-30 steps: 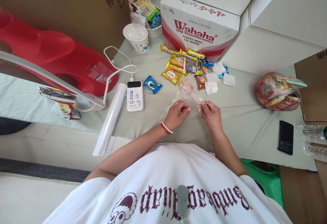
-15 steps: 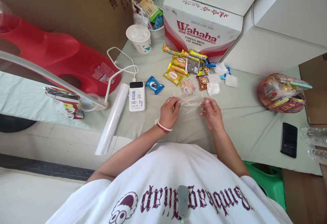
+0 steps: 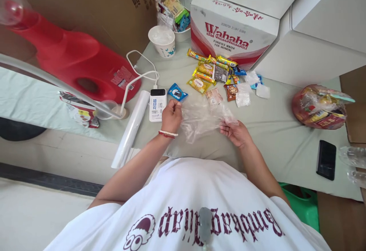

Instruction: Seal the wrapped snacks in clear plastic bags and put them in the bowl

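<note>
Both my hands hold a clear plastic bag (image 3: 200, 119) stretched between them above the grey-green cloth. My left hand (image 3: 171, 115) pinches its left edge, close to a blue cookie packet (image 3: 177, 91) and a white power bank (image 3: 158, 104). My right hand (image 3: 236, 132) grips the bag's right edge. Just beyond the bag lies a heap of snack packets (image 3: 213, 75), yellow, brown and clear.
A Wahaha carton (image 3: 231, 33) stands behind the snacks. A paper cup (image 3: 162, 41), a white roll (image 3: 131, 129), a red plastic container (image 3: 77, 62) and a cable are at the left. A red bag of snacks (image 3: 318, 106) and a black phone (image 3: 326, 159) lie at the right.
My hands have drawn apart, pulling the clear bag wider. The left hand moved left and up toward the blue packet. The view shifted a little.
</note>
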A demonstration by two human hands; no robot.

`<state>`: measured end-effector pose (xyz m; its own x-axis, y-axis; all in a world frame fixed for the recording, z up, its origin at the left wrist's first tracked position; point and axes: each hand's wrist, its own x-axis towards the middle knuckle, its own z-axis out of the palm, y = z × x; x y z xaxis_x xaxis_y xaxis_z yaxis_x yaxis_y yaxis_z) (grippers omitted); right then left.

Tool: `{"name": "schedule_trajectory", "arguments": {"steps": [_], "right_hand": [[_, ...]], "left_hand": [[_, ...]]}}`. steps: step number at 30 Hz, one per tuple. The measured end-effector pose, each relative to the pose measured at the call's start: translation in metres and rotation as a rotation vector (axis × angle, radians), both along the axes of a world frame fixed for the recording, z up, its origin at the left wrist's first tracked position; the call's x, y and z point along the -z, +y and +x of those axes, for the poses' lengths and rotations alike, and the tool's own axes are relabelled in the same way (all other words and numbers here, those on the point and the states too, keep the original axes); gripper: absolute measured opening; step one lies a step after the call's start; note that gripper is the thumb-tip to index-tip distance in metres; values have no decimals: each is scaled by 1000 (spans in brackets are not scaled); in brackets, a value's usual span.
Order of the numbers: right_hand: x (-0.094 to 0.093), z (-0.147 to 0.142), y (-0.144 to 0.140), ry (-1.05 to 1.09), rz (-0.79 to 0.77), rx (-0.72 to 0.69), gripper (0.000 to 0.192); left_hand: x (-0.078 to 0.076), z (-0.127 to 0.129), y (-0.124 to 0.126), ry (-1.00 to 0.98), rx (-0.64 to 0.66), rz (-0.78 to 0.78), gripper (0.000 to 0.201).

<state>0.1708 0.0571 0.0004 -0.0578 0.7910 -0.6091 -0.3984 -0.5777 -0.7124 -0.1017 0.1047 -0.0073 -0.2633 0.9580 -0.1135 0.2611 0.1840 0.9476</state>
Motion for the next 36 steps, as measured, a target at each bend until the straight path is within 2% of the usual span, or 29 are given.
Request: {"name": "schedule_trajectory", "arguments": {"steps": [2,4,6,8,9,11,13,14,17,19,21,22,24,26,28,30,33,34,36], "right_hand": [[0,16,2,39,-58,-27,39],[0,24,2,45,-80,-29,41],[1,23,0,8,-72,-38,44],[1,20,-2,-85,-35,-64,46],[2,18,-3,-147,-7,-86,46],[4,19,-4,-272,48,-148,46],[5,26,-2,-388,92,-228,47],[5,31,-1,-461,117,-271,46],[-7,45,1,-906,256,-328,42],[-23,42,-1,-1272,447,-257,38],[-40,25,-7,-1453,697,-244,35],[-46,13,-10,-1458,813,-322,34],[-50,-11,-16,-1396,948,-621,30],[-43,-22,-22,-1338,931,-921,26],[-31,-12,-32,-1272,848,-1054,26],[-21,14,-44,-1118,788,-1063,27],[-22,58,-54,-826,709,-1021,25],[-26,67,-51,-790,670,-975,25],[-35,73,-31,-899,590,-812,27]], "left_hand": [[3,-17,2,-15,19,-119,23],[4,-26,-4,83,12,-164,19],[0,-26,-18,309,-27,-45,21],[-5,-21,-34,571,23,170,35],[-8,-18,-41,680,126,271,37],[-11,-13,-50,802,477,394,35],[-12,-11,-52,833,815,393,41],[-12,-11,-51,841,915,351,46],[-11,-13,-48,866,1016,183,86],[-12,-12,-48,870,1055,107,103],[-15,-8,-50,860,1083,65,107],[-17,-6,-52,845,1084,54,105],[-19,-3,-54,774,1069,43,88],[-17,-2,-54,652,993,16,62],[-11,-3,-53,521,846,-33,64],[-2,-4,-52,441,708,-64,68],[10,-3,-57,432,643,-37,49],[12,-2,-60,444,652,-21,43],[12,0,-68,494,688,11,27]]}}
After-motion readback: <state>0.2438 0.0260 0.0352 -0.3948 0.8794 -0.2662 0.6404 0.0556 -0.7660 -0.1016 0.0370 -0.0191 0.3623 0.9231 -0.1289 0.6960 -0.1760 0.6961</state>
